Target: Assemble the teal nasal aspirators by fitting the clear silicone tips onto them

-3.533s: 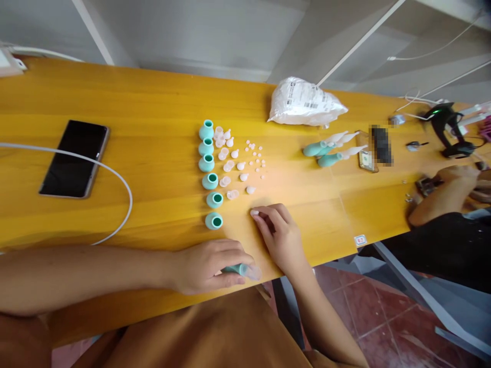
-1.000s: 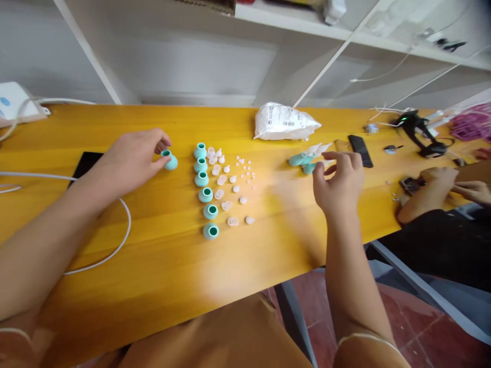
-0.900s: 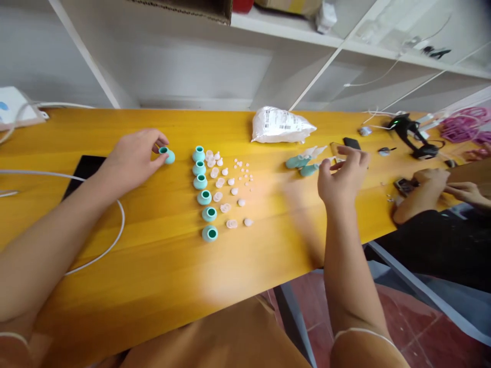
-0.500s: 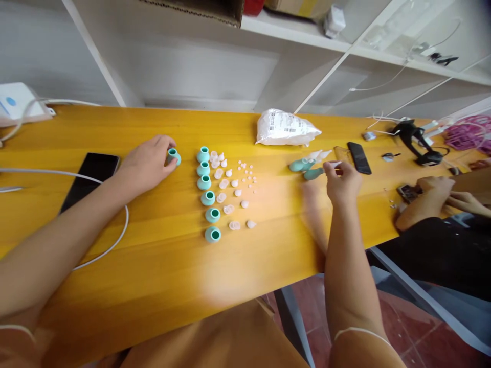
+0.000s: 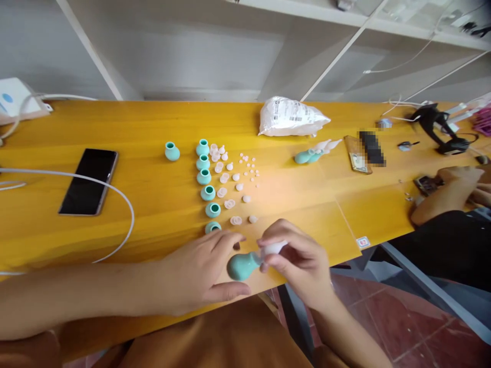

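Note:
Near the table's front edge, my right hand [image 5: 301, 260] pinches the white nozzle [image 5: 274, 248] of a teal squeeze bulb [image 5: 241, 266], which points left. My left hand [image 5: 199, 271] reaches in from the left, thumb and fingers apart around the bulb's round end; no grip on it shows. Behind my left hand stands a column of teal bulb bodies [image 5: 208, 192] with open necks, the nearest partly covered by the hand. Beside them lie clear rings [image 5: 229, 204], white nozzle tips [image 5: 239, 187] and tiny pale pieces [image 5: 245, 159]. One separate bulb body [image 5: 172, 152] stands farther left.
Several nozzled bulbs [image 5: 307, 156] lie at the right, near a white plastic package [image 5: 291, 118]. A phone [image 5: 89, 181] and a white cable [image 5: 125, 197] are on the left. Another person's hand [image 5: 456, 179] is at far right, past a black stand [image 5: 437, 125].
My left hand has let go of the separate bulb body and come to the front middle. My right hand has brought a nozzled bulb from the right to the front edge.

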### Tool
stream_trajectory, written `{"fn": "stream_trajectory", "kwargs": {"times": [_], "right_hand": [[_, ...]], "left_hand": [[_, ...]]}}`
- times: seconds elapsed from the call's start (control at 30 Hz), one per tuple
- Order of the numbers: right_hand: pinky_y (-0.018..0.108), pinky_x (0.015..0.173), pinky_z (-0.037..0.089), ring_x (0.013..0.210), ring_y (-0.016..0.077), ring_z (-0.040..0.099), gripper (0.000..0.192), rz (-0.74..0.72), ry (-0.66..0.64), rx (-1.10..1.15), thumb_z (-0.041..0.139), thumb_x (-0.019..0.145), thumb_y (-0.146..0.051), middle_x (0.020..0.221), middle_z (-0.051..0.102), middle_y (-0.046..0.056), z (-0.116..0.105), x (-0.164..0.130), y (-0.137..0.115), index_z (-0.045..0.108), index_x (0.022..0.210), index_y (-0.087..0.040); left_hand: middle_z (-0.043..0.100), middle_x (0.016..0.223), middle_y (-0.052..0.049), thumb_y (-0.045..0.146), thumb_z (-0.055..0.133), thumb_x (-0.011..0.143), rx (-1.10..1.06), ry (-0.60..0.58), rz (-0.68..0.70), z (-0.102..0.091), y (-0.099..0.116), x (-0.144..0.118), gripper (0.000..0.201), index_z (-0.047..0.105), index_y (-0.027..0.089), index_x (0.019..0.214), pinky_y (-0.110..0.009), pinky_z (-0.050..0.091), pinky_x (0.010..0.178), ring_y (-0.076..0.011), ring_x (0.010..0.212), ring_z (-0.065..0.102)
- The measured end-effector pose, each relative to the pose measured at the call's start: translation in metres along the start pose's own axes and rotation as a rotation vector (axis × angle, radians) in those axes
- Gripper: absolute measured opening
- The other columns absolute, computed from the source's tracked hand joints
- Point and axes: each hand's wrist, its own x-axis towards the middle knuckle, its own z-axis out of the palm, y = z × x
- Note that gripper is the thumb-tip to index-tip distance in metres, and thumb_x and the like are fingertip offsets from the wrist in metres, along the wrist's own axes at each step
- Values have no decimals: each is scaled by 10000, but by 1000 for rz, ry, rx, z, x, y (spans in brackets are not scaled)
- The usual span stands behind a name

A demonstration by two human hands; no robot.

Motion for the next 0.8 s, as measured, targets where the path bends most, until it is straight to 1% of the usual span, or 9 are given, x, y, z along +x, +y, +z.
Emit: {"fn": "stream_trajectory", "kwargs": {"times": [0.1, 0.2, 0.3, 0.4, 0.5, 0.57, 0.67, 0.77, 0.8], "right_hand": [[290, 556, 651, 644, 140, 753, 217, 115, -25, 194, 828, 1083, -478, 991, 704, 32, 24, -6, 14, 910, 1141, -285], [274, 507, 617, 568, 114, 723, 308, 221, -42, 349, 711, 1153, -512, 978, 690, 21, 22, -7, 29, 904, 1138, -272], [246, 470, 589, 547, 98, 716, 304, 257, -17, 353, 741, 1138, -495, 986, 680, 19, 19, -8, 34, 915, 1083, -251], [228, 429, 557, 486, 76, 655, 349, 315, 51, 389, 782, 1105, -511, 915, 660, 6, 28, -11, 34, 904, 967, -214], [195, 380, 485, 429, 54, 465, 437, 473, 140, 605, 833, 1042, -617, 713, 579, -40, 41, -11, 37, 869, 913, -201], [170, 391, 448, 463, 51, 381, 459, 524, 187, 676, 867, 1001, -655, 678, 539, -53, 43, -8, 42, 849, 916, -205], [189, 453, 439, 565, 63, 427, 431, 343, 266, 458, 828, 1029, -657, 876, 600, -9, 24, 2, 49, 813, 955, -232], [307, 571, 516, 703, 135, 526, 459, 37, 289, -102, 480, 1199, -651, 1094, 585, 48, -16, 21, 52, 754, 1115, -293], [357, 626, 543, 750, 165, 543, 465, 14, 251, -211, 388, 1225, -626, 1130, 574, 62, -30, 30, 52, 734, 1196, -315]], "left_hand": [[799, 1197, -104, 566, 588, 1176, -431, -157, -109, 21, -13, 1, 389, 646, 196, 1280, -355, 640, 859, -232, 970, 783], [776, 1084, -69, 481, 516, 1195, -679, -207, -128, 27, -22, 6, 304, 612, 193, 1194, -296, 613, 762, -156, 798, 722], [747, 1004, -22, 337, 572, 1131, -566, -176, -117, 27, -26, 8, 141, 617, 203, 1127, -264, 554, 751, -131, 775, 655], [692, 920, 19, 233, 587, 1028, -407, -132, -40, 27, -30, 8, 33, 574, 221, 1056, -256, 493, 745, -125, 755, 582], [674, 933, 20, 185, 561, 963, -338, -112, 43, 30, -36, 5, 125, 527, 235, 1072, -257, 497, 758, -132, 763, 576], [681, 949, 15, 155, 540, 946, -336, -110, 95, 33, -39, 4, 182, 526, 239, 1106, -254, 518, 780, -135, 781, 602], [681, 917, 28, 144, 565, 906, -345, -114, 140, 37, -42, 1, 271, 551, 245, 1156, -230, 513, 730, -128, 738, 607], [687, 905, 33, 159, 619, 846, -330, -143, 153, 41, -46, 1, 337, 587, 249, 1169, -212, 498, 676, -123, 713, 602], [692, 904, 35, 158, 627, 834, -333, -163, 155, 42, -48, 1, 346, 590, 251, 1164, -207, 496, 668, -120, 710, 598]]}}
